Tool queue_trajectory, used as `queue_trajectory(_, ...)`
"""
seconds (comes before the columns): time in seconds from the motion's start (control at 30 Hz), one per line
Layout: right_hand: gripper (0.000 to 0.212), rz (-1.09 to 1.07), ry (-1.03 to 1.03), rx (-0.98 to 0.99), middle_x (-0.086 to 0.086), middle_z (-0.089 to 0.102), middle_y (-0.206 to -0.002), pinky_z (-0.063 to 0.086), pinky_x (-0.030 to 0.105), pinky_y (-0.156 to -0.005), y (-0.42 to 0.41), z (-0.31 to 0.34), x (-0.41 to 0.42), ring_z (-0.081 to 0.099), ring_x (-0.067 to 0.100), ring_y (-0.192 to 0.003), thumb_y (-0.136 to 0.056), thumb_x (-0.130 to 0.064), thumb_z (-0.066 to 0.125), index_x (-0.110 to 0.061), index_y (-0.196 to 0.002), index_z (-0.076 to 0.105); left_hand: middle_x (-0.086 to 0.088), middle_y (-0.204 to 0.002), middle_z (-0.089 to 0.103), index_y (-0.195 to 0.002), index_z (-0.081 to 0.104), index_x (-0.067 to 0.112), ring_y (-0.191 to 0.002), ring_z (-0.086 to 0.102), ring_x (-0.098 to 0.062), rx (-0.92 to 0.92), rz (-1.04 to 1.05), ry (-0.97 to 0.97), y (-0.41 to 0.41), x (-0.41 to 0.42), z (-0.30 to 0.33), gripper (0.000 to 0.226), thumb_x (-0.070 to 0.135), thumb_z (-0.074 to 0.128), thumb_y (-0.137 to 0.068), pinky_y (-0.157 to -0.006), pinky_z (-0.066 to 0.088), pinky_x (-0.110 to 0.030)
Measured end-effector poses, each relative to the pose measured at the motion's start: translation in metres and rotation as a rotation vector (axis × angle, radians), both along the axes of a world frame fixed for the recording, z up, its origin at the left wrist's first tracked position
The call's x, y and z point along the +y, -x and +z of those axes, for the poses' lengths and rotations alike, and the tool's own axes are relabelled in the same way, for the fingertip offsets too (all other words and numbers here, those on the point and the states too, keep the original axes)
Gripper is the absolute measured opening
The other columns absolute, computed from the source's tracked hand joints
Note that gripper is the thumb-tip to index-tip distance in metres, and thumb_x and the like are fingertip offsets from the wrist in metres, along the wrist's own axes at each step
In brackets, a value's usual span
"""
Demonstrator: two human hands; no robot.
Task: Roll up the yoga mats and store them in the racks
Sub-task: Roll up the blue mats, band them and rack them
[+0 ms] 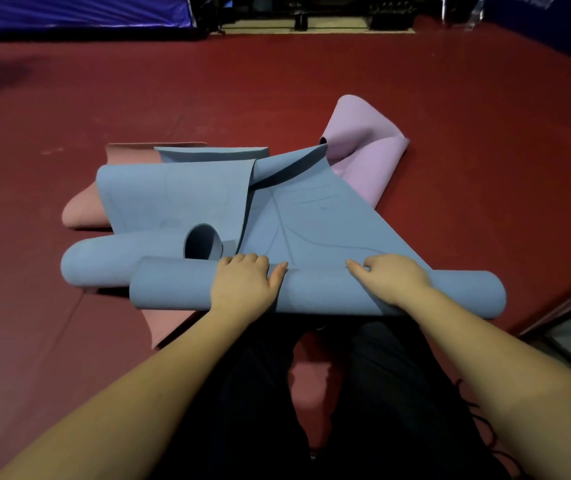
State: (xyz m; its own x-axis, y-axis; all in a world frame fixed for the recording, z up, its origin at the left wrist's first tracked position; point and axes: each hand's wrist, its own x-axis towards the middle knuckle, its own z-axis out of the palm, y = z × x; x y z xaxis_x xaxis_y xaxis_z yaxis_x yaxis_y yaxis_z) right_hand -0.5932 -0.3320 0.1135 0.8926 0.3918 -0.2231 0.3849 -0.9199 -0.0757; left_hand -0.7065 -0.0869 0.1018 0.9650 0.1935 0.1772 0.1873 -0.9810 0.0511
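**Hands set wide on a half-rolled blue mat**

Rolling is the step in hand, by the look of it. The blue mat lies on the red floor with its near end wound into a roll, which rests right in front of the person's knees. The left hand and the right hand both lie palm-down on top of that roll, set apart from each other, likely so that pressure spreads evenly and the roll runs straight. Left fingers curl over the roll's far edge; right fingers lie nearly straight along the seam where roll meets flat mat. Neither hand pinches anything.

Beyond the roll the blue mat is folded over itself, which may snag further rolling. A pink mat lies under it to the left of the roll, and a lilac mat lies crumpled beyond the roll to the right. Both are unrolled.
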Motion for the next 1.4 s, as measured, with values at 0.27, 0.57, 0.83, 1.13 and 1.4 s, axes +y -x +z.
queue_trajectory(0.27,0.061,-0.125,-0.017,-0.06,0.007,0.069,-0.107,0.04,0.034,-0.074,0.009,0.011,-0.07,0.061,0.029,-0.104,-0.096,-0.065,0.024,-0.022,-0.095,0.068,-0.003,-0.088,0.067,-0.085,0.065,0.017,-0.091,0.06,-0.026,0.048,-0.122,-0.011,-0.022,-0.056,0.019,0.069,0.061,0.014,-0.095,-0.09,0.038,-0.04)
queue_trajectory(0.57,0.056,-0.268,-0.054,-0.11,0.002,0.064,-0.081,0.042,0.036,-0.065,0.034,0.018,-0.145,0.06,0.026,-0.083,-0.095,-0.062,0.028,-0.023,-0.076,0.062,-0.004,-0.09,0.067,-0.089,0.066,0.014,-0.091,0.059,-0.026,0.036,-0.276,0.005,-0.027,-0.123,0.034,0.069,0.06,0.015,-0.095,-0.092,0.038,-0.041)
queue_trajectory(0.83,0.06,-0.205,-0.021,-0.096,0.002,0.062,-0.082,0.04,0.035,-0.066,0.033,0.028,-0.104,0.061,0.028,-0.087,-0.095,-0.064,0.026,-0.021,-0.079,0.063,-0.003,-0.095,0.065,-0.094,0.066,0.016,-0.096,0.058,-0.025,0.094,-0.201,0.003,-0.017,-0.086,0.032,0.059,0.057,0.024,-0.1,-0.094,0.038,-0.04)
queue_trajectory(1.13,0.075,-0.149,0.083,0.175,0.016,0.055,-0.139,0.039,0.036,-0.096,0.013,0.076,-0.057,0.052,0.03,-0.124,-0.098,-0.065,0.022,-0.009,-0.128,0.062,-0.009,-0.098,0.068,-0.083,0.061,0.018,-0.096,0.061,-0.032,0.227,-0.138,0.045,-0.028,-0.046,0.065,0.059,0.056,0.02,-0.102,-0.086,0.041,-0.04)
queue_trajectory(1.4,0.067,-0.186,0.021,0.489,0.008,0.041,-0.153,0.027,0.036,-0.114,0.01,0.029,-0.05,0.037,0.027,-0.141,-0.099,-0.063,0.028,-0.018,-0.145,0.047,-0.012,-0.136,0.058,-0.124,0.063,0.012,-0.123,0.054,-0.032,0.584,-0.084,0.169,-0.04,-0.035,0.044,0.072,0.064,0.019,-0.099,-0.1,0.039,-0.04)
